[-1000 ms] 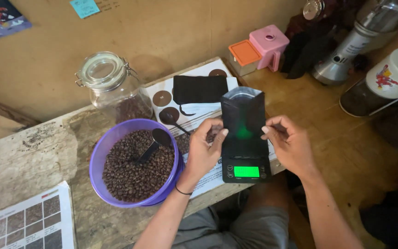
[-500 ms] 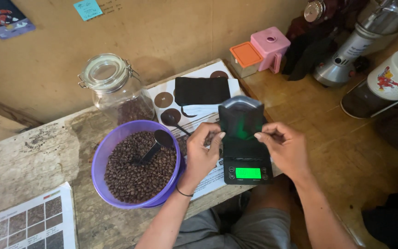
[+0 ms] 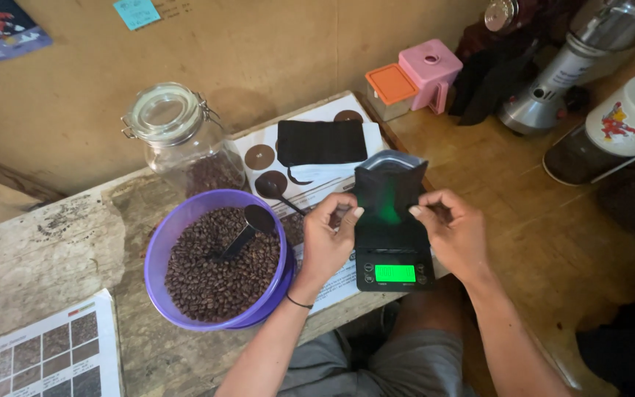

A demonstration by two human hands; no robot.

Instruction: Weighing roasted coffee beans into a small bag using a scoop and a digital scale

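A black stand-up pouch [image 3: 389, 187] stands on a small black digital scale [image 3: 394, 265] with a lit green display. My left hand [image 3: 330, 237] pinches the pouch's left edge and my right hand [image 3: 451, 229] pinches its right edge, holding its mouth apart. To the left sits a purple bowl [image 3: 163, 250] full of roasted coffee beans, with a black scoop [image 3: 248, 228] resting in them.
A glass clip-top jar [image 3: 178, 140] with some beans stands behind the bowl. Flat black pouches [image 3: 321, 142] lie on a printed sheet. Orange and pink boxes [image 3: 413, 77], grinders [image 3: 575, 66] and a white appliance [image 3: 626, 125] sit on the floor at right. A printed chart [image 3: 38, 360] lies at lower left.
The pouch has come down lower onto the scale and its top has been pulled wider. Both hands have shifted slightly along its edges.
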